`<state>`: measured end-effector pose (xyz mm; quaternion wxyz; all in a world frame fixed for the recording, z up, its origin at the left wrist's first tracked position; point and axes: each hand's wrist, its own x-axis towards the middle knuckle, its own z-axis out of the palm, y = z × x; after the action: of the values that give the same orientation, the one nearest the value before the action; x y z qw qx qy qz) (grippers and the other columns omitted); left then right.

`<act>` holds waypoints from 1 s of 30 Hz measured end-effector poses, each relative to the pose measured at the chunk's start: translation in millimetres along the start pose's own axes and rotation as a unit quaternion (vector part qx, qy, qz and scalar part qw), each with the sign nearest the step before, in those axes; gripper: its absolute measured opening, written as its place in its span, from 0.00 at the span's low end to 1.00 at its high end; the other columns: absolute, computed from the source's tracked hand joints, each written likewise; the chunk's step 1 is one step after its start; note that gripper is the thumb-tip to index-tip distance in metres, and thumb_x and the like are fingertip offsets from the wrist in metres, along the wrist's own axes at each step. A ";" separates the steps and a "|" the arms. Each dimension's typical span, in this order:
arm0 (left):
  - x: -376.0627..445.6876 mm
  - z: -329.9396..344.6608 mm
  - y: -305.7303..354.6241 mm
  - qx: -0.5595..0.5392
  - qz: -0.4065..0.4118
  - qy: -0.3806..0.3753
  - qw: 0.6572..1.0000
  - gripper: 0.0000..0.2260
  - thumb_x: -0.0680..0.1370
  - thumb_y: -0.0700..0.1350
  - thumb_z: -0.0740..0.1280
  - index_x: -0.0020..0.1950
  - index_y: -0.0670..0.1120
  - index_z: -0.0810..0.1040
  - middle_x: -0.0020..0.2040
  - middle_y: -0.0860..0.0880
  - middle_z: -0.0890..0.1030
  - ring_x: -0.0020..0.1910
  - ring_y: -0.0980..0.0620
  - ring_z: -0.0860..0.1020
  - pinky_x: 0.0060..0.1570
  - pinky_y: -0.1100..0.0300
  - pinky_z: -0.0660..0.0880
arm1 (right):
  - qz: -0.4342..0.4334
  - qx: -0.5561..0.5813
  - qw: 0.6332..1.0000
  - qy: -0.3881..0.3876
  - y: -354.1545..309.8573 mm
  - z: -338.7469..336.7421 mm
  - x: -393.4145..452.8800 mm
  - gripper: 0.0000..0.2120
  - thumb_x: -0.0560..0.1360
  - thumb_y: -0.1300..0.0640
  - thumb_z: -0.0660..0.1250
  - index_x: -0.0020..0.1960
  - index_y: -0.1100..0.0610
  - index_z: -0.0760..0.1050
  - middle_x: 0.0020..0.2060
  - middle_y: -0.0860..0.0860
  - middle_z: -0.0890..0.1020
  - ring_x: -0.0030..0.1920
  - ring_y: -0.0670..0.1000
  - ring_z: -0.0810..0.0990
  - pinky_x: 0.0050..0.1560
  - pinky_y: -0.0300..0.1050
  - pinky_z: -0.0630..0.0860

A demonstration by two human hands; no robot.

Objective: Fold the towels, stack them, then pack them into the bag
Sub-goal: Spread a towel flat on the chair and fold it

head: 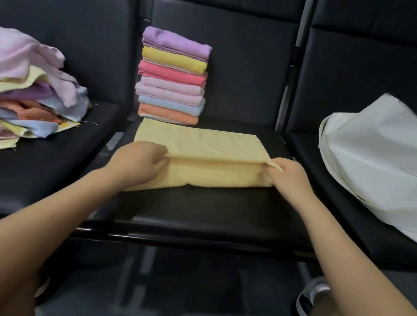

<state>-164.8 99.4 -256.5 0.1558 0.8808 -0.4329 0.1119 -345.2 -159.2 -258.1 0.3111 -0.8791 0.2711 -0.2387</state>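
1. Nearest you, both of your bare forearms reach forward over the front edge of the middle seat, a black padded seat in a row of three joined seats
2. Your left hand sits at the near left corner of the pale yellow towel; its fingers are curled and its grip holds the folded edge of that towel
3. Your right hand is at the towel's near right corner, fingers and thumb pinching the upper layer of cloth, so this grip too is closed on the yellow towel
4. The yellow towel lies flat on the middle seat, folded over along its near side, with the fold running between your two hands
5. Just behind the yellow towel, touching or nearly touching its far edge, stands the stack of folded towels against the seat back: orange at the bottom, then blue, pinks, a coral one, yellow, and purple on top
6. Left of the yellow towel, on the neighbouring seat, lies the loose pile of unfolded towels in pink, yellow, purple, blue and orange, crumpled and overlapping
7. Right of the yellow towel, on the other neighbouring seat, the white bag lies slumped, well apart from the towel
8. Below the seat on the right of the towel, part of a shoe shows on the dark floor
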 end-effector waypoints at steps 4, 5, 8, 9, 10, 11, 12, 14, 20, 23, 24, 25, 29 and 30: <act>-14.9 -1.0 -10.2 -0.119 -0.034 0.003 0.992 0.16 0.82 0.47 0.58 0.34 0.50 0.66 0.33 0.53 0.72 0.39 0.47 0.73 0.39 0.55 0.63 | 0.053 0.097 0.994 0.016 8.1 -10.4 -13.7 0.17 0.77 0.54 0.64 0.49 0.70 0.76 0.38 0.53 0.75 0.40 0.50 0.72 0.41 0.47 0.65; -18.9 -2.4 -9.8 -0.148 -0.036 0.006 0.988 0.16 0.83 0.47 0.58 0.34 0.50 0.65 0.32 0.53 0.72 0.38 0.48 0.72 0.39 0.55 0.62 | 0.053 0.086 0.995 0.013 9.2 -11.8 -16.8 0.16 0.77 0.54 0.64 0.46 0.70 0.76 0.37 0.53 0.74 0.39 0.49 0.71 0.40 0.46 0.65; -29.2 -4.3 -8.6 -0.180 -0.037 0.007 0.983 0.16 0.83 0.46 0.58 0.35 0.49 0.66 0.32 0.52 0.72 0.37 0.49 0.72 0.39 0.54 0.63 | 0.043 0.020 0.999 0.014 6.5 -13.4 -24.0 0.18 0.79 0.55 0.62 0.33 0.58 0.64 0.31 0.50 0.67 0.33 0.48 0.65 0.32 0.44 0.58; -32.5 -4.8 -7.9 -0.181 -0.034 -0.003 0.983 0.16 0.83 0.47 0.58 0.35 0.47 0.66 0.31 0.52 0.71 0.37 0.49 0.72 0.38 0.54 0.63 | 0.038 0.007 0.999 0.014 5.6 -14.0 -25.1 0.18 0.80 0.55 0.62 0.32 0.57 0.63 0.30 0.49 0.67 0.33 0.49 0.65 0.32 0.45 0.58; -35.3 -5.2 -8.0 -0.178 -0.032 -0.022 0.983 0.16 0.82 0.48 0.59 0.35 0.46 0.67 0.31 0.52 0.71 0.37 0.49 0.72 0.38 0.53 0.64 | 0.038 -0.003 0.999 0.012 6.0 -13.8 -25.0 0.17 0.80 0.55 0.61 0.34 0.58 0.65 0.31 0.50 0.69 0.35 0.51 0.67 0.33 0.46 0.59; -37.7 -6.5 -7.5 -0.170 -0.029 -0.048 0.984 0.17 0.82 0.51 0.60 0.35 0.46 0.68 0.31 0.52 0.72 0.36 0.49 0.72 0.38 0.54 0.66 | 0.038 -0.021 0.999 0.010 6.1 -14.5 -25.9 0.15 0.81 0.54 0.60 0.36 0.58 0.69 0.33 0.51 0.72 0.38 0.52 0.69 0.35 0.48 0.60; -39.1 -8.4 -7.9 -0.155 -0.026 -0.073 0.985 0.17 0.81 0.53 0.61 0.35 0.46 0.71 0.30 0.52 0.72 0.36 0.51 0.72 0.37 0.56 0.66 | 0.039 -0.044 0.998 0.006 7.3 -14.8 -26.1 0.14 0.81 0.53 0.59 0.40 0.58 0.72 0.37 0.51 0.74 0.41 0.53 0.71 0.38 0.47 0.61; -37.9 -12.7 -11.3 -0.107 -0.015 -0.108 0.988 0.19 0.77 0.59 0.65 0.34 0.48 0.74 0.29 0.52 0.72 0.33 0.54 0.72 0.37 0.57 0.67 | 0.035 -0.087 0.996 -0.003 11.3 -13.9 -25.8 0.15 0.81 0.53 0.58 0.45 0.62 0.76 0.41 0.53 0.77 0.44 0.54 0.72 0.41 0.46 0.62; -12.5 -18.4 -30.7 -0.132 -0.010 -0.136 0.982 0.13 0.77 0.55 0.66 0.37 0.49 0.77 0.32 0.55 0.75 0.34 0.58 0.72 0.36 0.63 0.67 | 0.041 -0.080 0.996 0.021 21.4 -7.9 -11.7 0.18 0.81 0.53 0.57 0.47 0.66 0.77 0.43 0.59 0.81 0.45 0.58 0.77 0.40 0.47 0.66; 14.0 -13.7 -36.3 -0.166 -0.024 -0.079 0.983 0.09 0.81 0.46 0.63 0.41 0.50 0.77 0.37 0.55 0.78 0.39 0.57 0.74 0.37 0.66 0.66 | 0.056 -0.048 0.996 0.047 21.2 -7.0 6.3 0.18 0.81 0.53 0.58 0.49 0.68 0.77 0.44 0.61 0.80 0.48 0.59 0.78 0.41 0.48 0.66; 25.0 -9.8 -39.1 -0.174 -0.034 -0.062 0.982 0.08 0.81 0.45 0.62 0.42 0.50 0.77 0.40 0.55 0.78 0.42 0.55 0.75 0.40 0.65 0.67 | 0.057 -0.040 0.996 0.051 20.5 -6.6 14.5 0.18 0.80 0.54 0.58 0.49 0.68 0.77 0.44 0.61 0.80 0.48 0.60 0.78 0.41 0.48 0.67; 36.1 -5.5 -41.7 -0.174 -0.043 -0.049 0.983 0.07 0.81 0.44 0.62 0.45 0.49 0.78 0.43 0.53 0.79 0.45 0.54 0.76 0.43 0.62 0.69 | 0.057 -0.034 0.996 0.054 19.3 -6.3 23.2 0.18 0.80 0.54 0.58 0.50 0.69 0.77 0.44 0.61 0.80 0.47 0.60 0.78 0.41 0.48 0.67; 77.2 16.9 -52.0 -0.109 -0.067 -0.009 0.992 0.09 0.81 0.44 0.60 0.50 0.44 0.80 0.48 0.48 0.81 0.49 0.49 0.77 0.50 0.55 0.72 | 0.068 -0.012 0.996 0.064 17.3 -2.6 58.5 0.15 0.80 0.55 0.58 0.42 0.64 0.74 0.36 0.56 0.76 0.39 0.56 0.74 0.37 0.48 0.65; 85.9 23.1 -54.0 -0.101 -0.071 0.008 0.992 0.10 0.80 0.44 0.60 0.48 0.42 0.80 0.47 0.46 0.81 0.48 0.49 0.76 0.48 0.56 0.70 | 0.071 -0.014 0.995 0.067 18.7 -0.4 67.1 0.15 0.80 0.55 0.58 0.39 0.62 0.72 0.33 0.54 0.73 0.36 0.54 0.72 0.35 0.47 0.63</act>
<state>-68.7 59.4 -259.0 0.2555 0.8879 -0.3772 0.0634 -302.0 -213.6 -253.7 0.2961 -0.8439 0.3564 -0.2703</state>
